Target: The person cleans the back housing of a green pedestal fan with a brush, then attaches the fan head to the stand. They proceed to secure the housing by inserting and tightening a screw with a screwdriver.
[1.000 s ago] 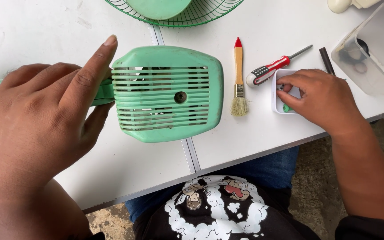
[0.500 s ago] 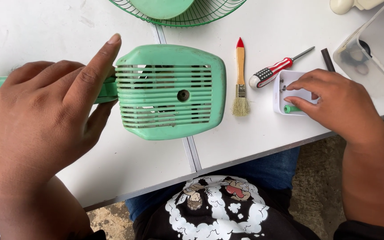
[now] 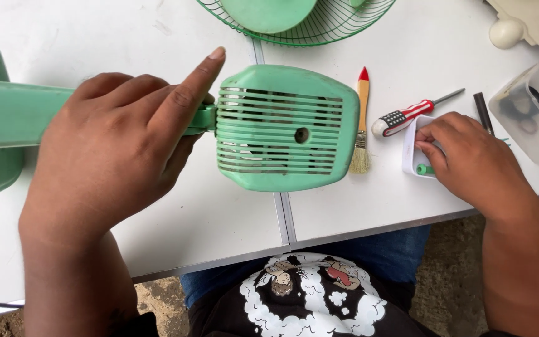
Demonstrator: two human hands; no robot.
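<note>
The green fan motor housing (image 3: 282,128) lies on its side in the middle of the white table (image 3: 207,218), with its slotted back cover facing up. It looks as if the fan is already partly taken apart, because the wire fan guard (image 3: 294,22) lies apart at the far edge of the table, while the back cover is still on the housing. The left hand (image 3: 120,156) wraps around the green fan neck (image 3: 7,112) just beside the housing and holds it down, with the pointing finger stretched out straight. The right hand (image 3: 475,162) rests on a small white tray (image 3: 410,153) near the table's right edge, its fingers bent into the tray by a little green piece (image 3: 424,169); I cannot tell if they pinch anything. Counting now: one housing, one wire guard, one paintbrush (image 3: 361,125) with a red tip just beside the housing, one screwdriver (image 3: 407,115) with a red and white handle, one thin dark stick (image 3: 481,112), one small white tray, and one clear plastic box (image 3: 531,106) on the right.
</note>
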